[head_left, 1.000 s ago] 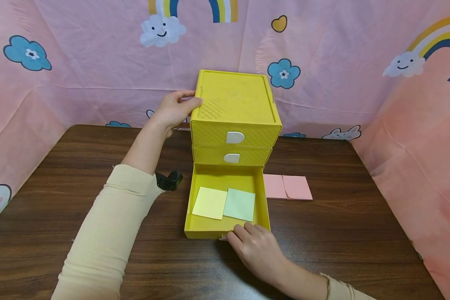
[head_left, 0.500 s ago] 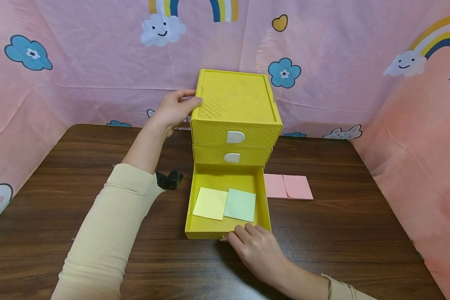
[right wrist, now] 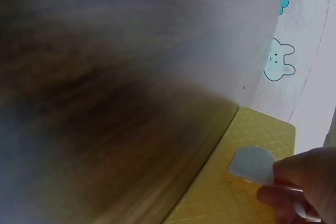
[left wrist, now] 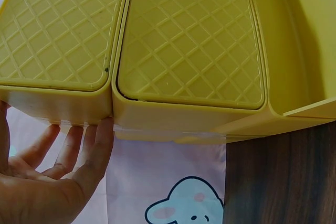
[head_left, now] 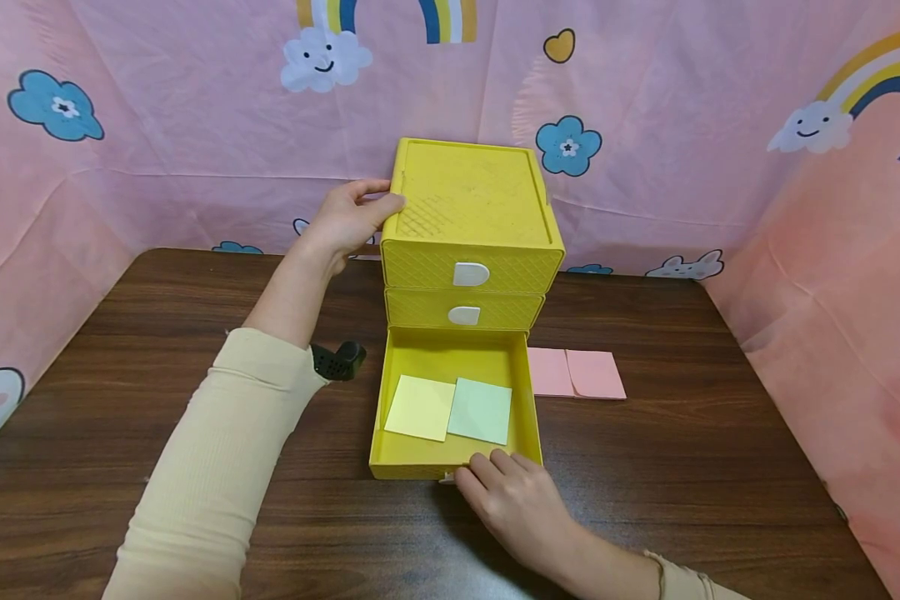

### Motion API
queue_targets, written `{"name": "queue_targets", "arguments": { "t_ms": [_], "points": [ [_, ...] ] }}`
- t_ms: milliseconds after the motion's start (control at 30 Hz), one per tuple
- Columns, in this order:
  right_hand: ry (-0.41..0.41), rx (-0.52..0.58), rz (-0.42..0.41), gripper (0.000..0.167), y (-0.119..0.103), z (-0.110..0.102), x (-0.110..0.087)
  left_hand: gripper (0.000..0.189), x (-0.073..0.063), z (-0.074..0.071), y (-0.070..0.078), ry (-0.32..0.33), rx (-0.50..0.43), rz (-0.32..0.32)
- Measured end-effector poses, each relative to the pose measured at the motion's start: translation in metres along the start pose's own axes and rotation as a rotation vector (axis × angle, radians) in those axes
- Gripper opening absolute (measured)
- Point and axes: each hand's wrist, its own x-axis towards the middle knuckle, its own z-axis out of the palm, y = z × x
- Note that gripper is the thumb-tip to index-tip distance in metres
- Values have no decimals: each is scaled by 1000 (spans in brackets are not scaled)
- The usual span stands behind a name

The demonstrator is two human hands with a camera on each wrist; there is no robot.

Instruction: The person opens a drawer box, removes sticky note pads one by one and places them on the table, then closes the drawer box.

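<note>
A yellow desktop drawer cabinet [head_left: 468, 196] stands at the back middle, its bottom drawer [head_left: 461, 354] pulled out. Inside the drawer lie a pale yellow sticky-note pad [head_left: 420, 408] and a mint green one [head_left: 480, 411], side by side. My left hand [head_left: 341, 221] steadies the cabinet's upper left side, thumb on the top edge; the left wrist view shows the fingertips [left wrist: 102, 129] against the side wall. At the drawer front, my right hand [head_left: 517, 504] grips its white handle [right wrist: 253, 163] between thumb and fingers. The hand mostly covers the handle in the head view.
Two pink sticky-note pads [head_left: 596, 375] lie on the dark wooden table [head_left: 682, 467], right of the drawer. Two upper drawers are closed, each with a white handle [head_left: 471, 274]. A pink patterned cloth [head_left: 450, 83] hangs close behind the cabinet.
</note>
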Motion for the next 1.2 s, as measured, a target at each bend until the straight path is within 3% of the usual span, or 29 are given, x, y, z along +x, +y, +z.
{"name": "queue_targets", "arguments": {
  "t_ms": [500, 1000, 1200],
  "points": [
    [6, 9, -10, 39, 2, -13, 5, 58, 1, 0, 0, 0, -5, 5],
    [-4, 49, -81, 35, 9, -26, 15, 57, 0, 0, 0, -2, -10, -4],
    [-58, 106, -105, 37, 13, -24, 14, 57, -1, 0, 1, -1, -13, -3]
  ]
}}
